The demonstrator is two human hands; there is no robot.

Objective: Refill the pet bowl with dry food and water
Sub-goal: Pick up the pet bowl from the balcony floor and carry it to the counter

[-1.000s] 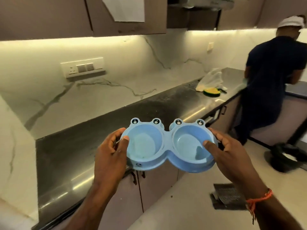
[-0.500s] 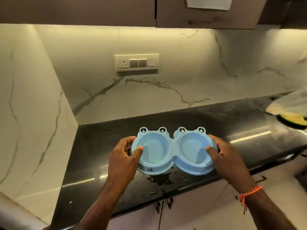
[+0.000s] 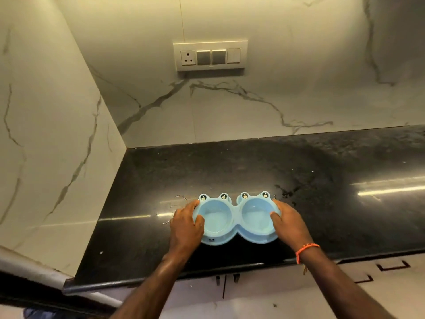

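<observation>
No brand, label or readable writing is made out anywhere; only a small dark mark, too small to be read, is seen on the near-left wall of the pet bowl (image 3: 236, 217). A marble side wall (image 3: 46, 134) is seen at the far left. The left hand (image 3: 187, 223) is curled round the bowl's left end, thumb hooked over the rim of the left basin. The light blue double bowl, with frog eyes along its far edge, is set on the black countertop (image 3: 230, 166), close to its near edge, between the two hands. Its right end is gripped by the right hand (image 3: 288, 221), thumb over the right rim. An orange wrist thread (image 3: 305, 249) is worn on that arm. A switch panel (image 3: 210, 55) is mounted on the far wall above
</observation>
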